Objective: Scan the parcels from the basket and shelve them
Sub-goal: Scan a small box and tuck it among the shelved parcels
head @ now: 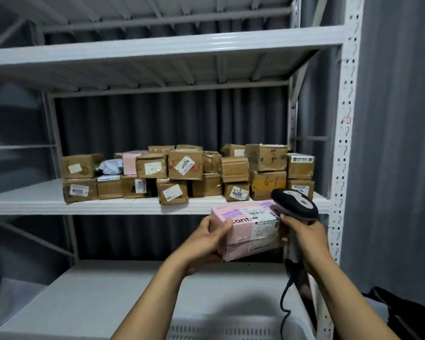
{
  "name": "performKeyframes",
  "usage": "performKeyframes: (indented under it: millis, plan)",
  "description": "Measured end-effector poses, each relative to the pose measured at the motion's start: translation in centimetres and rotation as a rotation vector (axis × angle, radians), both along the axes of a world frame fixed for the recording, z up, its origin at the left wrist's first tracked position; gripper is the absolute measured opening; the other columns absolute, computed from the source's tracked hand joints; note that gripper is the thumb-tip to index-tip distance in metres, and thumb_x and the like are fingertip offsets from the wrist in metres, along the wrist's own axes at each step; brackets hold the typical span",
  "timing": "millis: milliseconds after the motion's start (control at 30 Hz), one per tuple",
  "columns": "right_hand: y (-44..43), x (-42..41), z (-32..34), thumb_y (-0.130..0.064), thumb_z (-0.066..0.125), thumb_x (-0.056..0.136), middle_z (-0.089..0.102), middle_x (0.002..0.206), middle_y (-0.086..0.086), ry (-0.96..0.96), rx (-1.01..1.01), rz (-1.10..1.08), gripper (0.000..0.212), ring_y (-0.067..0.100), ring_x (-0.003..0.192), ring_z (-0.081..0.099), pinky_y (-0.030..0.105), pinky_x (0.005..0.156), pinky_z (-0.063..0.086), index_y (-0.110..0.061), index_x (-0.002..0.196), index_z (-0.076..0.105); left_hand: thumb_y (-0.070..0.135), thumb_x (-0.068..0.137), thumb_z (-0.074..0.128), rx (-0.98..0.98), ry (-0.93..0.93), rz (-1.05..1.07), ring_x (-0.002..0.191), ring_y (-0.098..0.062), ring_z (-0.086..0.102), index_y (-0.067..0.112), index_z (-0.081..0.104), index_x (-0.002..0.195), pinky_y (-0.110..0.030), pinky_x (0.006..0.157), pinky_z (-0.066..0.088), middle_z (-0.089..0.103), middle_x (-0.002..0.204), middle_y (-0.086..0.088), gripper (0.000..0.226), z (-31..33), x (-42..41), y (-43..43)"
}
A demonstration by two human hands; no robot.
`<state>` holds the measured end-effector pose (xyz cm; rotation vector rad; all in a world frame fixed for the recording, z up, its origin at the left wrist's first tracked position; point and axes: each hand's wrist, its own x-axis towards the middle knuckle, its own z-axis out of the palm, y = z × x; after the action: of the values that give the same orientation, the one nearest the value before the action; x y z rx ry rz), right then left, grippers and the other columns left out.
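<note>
Cool, fairly dim light is falling from above, leaving a pale glare streak along the upper shelf beam [231, 42]. The grey backdrop [157, 119] behind the cardboard boxes [182, 173] is sinking into darkness. A soft, broad shadow is lying across the lower shelf [108, 290]. The wide lens is bowing the right upright [346, 143] and smearing the corners. The left hand [204, 244], right hand [304, 238] and pink parcel [250, 229] are blurring slightly, and the scanner [296, 203] is catching a dull highlight.
</note>
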<state>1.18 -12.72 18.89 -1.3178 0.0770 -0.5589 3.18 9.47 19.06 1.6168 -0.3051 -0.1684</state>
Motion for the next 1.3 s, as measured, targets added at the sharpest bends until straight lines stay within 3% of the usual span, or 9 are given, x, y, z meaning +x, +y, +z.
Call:
performKeyframes:
  millis: [133, 233, 300, 433, 500, 733, 833, 933, 1300]
  plan:
    - [-2.3, 0.7, 2.2, -0.004, 0.070, 0.083, 0.071, 0.093, 0.006, -0.026, -0.006, -0.067, 0.023, 0.013, 0.076, 0.064, 0.016, 0.045, 0.048, -0.008, 0.106, 0.069, 0.030, 0.066, 0.086, 0.153, -0.144, -0.118, 0.115, -0.009, 0.059, 0.031, 0.035, 0.140, -0.028, 0.080, 0.057, 0.056, 0.134, 0.009, 0.090, 1.8, 1.6, -1.3]
    - [-3.3, 1.4, 3.8, -0.004, 0.071, 0.083, 0.071, 0.091, 0.006, -0.034, -0.002, -0.060, 0.022, 0.018, 0.078, 0.066, 0.020, 0.049, 0.051, -0.008, 0.105, 0.068, 0.031, 0.067, 0.086, 0.288, -0.332, 0.066, 0.108, -0.004, 0.059, 0.025, 0.046, 0.131, -0.021, 0.082, 0.054, 0.058, 0.129, 0.009, 0.076, 3.8, 2.3, -2.3]
    - [-3.9, 2.2, 4.8, -0.005, 0.073, 0.081, 0.071, 0.089, 0.005, -0.032, -0.020, -0.070, 0.019, 0.023, 0.084, 0.067, 0.030, 0.067, 0.056, -0.010, 0.099, 0.069, 0.038, 0.062, 0.086, 0.288, -0.380, 0.149, 0.104, -0.005, 0.061, 0.024, 0.050, 0.123, -0.028, 0.087, 0.055, 0.061, 0.122, 0.009, 0.072, 4.9, 2.7, -2.7]
    - [-4.9, 3.2, 7.0, -0.014, 0.077, 0.076, 0.072, 0.085, 0.006, -0.005, -0.084, -0.111, 0.016, 0.030, 0.085, 0.069, 0.048, 0.083, 0.056, -0.016, 0.090, 0.070, 0.040, 0.068, 0.083, 0.228, -0.459, 0.318, 0.090, 0.003, 0.059, 0.023, 0.054, 0.115, -0.012, 0.066, 0.045, 0.061, 0.106, 0.013, 0.058, 6.6, 3.0, -3.9]
    - [-5.6, 3.7, 8.3, -0.015, 0.077, 0.076, 0.072, 0.085, 0.005, -0.017, -0.121, -0.139, 0.013, 0.029, 0.084, 0.068, 0.048, 0.084, 0.057, -0.019, 0.082, 0.067, 0.041, 0.070, 0.081, 0.144, -0.462, 0.417, 0.093, -0.004, 0.061, 0.018, 0.054, 0.119, -0.015, 0.070, 0.046, 0.062, 0.111, 0.009, 0.061, 7.6, 3.5, -4.6]
    - [-6.9, 6.5, 12.1, -0.024, 0.078, 0.076, 0.071, 0.087, 0.006, -0.020, -0.299, -0.117, 0.028, 0.025, 0.082, 0.067, 0.043, 0.079, 0.058, -0.014, 0.102, 0.069, 0.053, 0.063, 0.081, 0.065, -0.557, 0.735, 0.106, -0.021, 0.058, 0.017, 0.043, 0.130, -0.040, 0.087, 0.054, 0.057, 0.121, 0.000, 0.085, 12.0, 6.8, -6.6]
    - [-6.8, 8.3, 13.1, -0.019, 0.075, 0.082, 0.068, 0.080, 0.005, -0.023, -0.375, -0.065, 0.019, 0.019, 0.070, 0.063, 0.030, 0.059, 0.052, -0.012, 0.098, 0.069, 0.051, 0.069, 0.079, 0.103, -0.629, 0.811, 0.115, -0.028, 0.054, 0.022, 0.026, 0.143, -0.041, 0.090, 0.051, 0.050, 0.132, -0.008, 0.096, 13.9, 9.5, -7.1]
    - [-6.3, 10.4, 13.3, -0.022, 0.075, 0.082, 0.070, 0.091, 0.006, -0.021, -0.426, -0.049, 0.025, 0.021, 0.081, 0.065, 0.031, 0.067, 0.053, -0.012, 0.103, 0.068, 0.053, 0.079, 0.070, 0.300, -0.655, 0.885, 0.117, -0.033, 0.051, 0.034, 0.011, 0.151, -0.035, 0.087, 0.042, 0.047, 0.133, -0.017, 0.094, 15.6, 12.7, -7.3]
    - [-5.9, 18.6, 11.8, -0.024, 0.076, 0.080, 0.071, 0.086, 0.005, -0.012, -0.466, -0.048, 0.023, 0.018, 0.075, 0.065, 0.028, 0.060, 0.046, -0.012, 0.099, 0.069, 0.051, 0.078, 0.071, 0.726, -0.676, 0.924, 0.099, -0.043, 0.054, 0.024, 0.036, 0.132, -0.044, 0.085, 0.049, 0.045, 0.121, -0.023, 0.070, 17.2, 26.1, -7.9]
